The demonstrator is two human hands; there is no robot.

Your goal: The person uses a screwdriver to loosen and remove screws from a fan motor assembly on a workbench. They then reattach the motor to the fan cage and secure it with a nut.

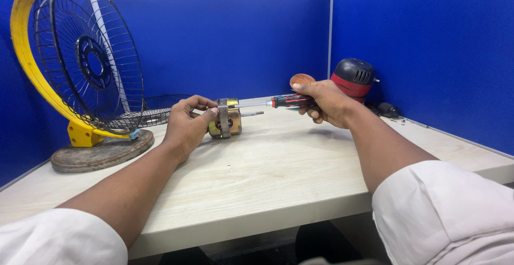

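Left hand wrapped around a small fan motor, fingers closed over its metal frame, pinning it against the pale wooden table near the middle of the far edge. Shaft poking out to the right, bare and thin. Right hand clamped on the red-and-black handle of a screwdriver, blade laid level and pointed left, tip at the motor's top corner, seemingly on a screw there, though too small to confirm.

Looks like a dense little lump, that motor: steel laminations, brassy casing, rigid, probably heavy for its size. Smooth sides likely to slip under a twisting load, so best taken by the square frame, clear of the shaft and the windings.

Off to the left, a wire fan guard with a yellow rim standing on a round, rusty base, a second guard lying flat behind. Back right, a red-and-black motor housing against the blue partition, a few small loose parts beside it.
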